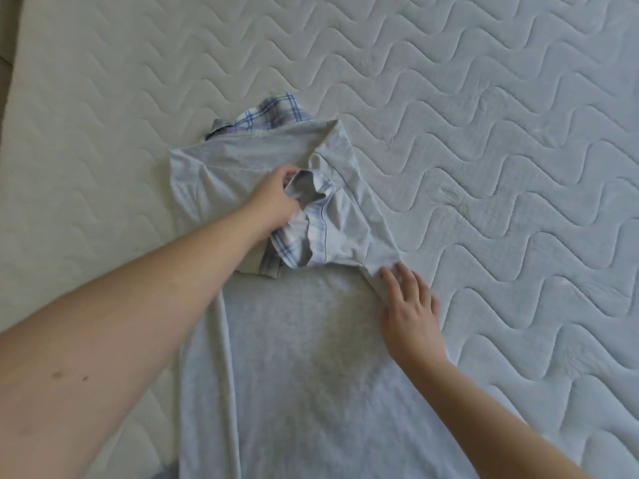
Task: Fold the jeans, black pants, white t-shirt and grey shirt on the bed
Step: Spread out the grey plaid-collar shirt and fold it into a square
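Grey shirt [294, 357] is lying mid-frame on the bed [501, 133]; left hand [276, 202] is gripping its plaid-lined cuff [304, 219], right hand [409, 305] is pressing flat, fingers released, on the right fold.

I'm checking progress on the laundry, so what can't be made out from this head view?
- Jeans, black pants, white t-shirt: none in the head view; done or not cannot be told.
- Grey shirt: its hem is cut off by the bottom edge.
- Plaid collar: mostly tucked under the folded grey cloth.
- Left hand: its fingers are partly hidden in the plaid cuff it grips.
- Right hand: lies flat on the shirt's edge; how hard it presses cannot be told.
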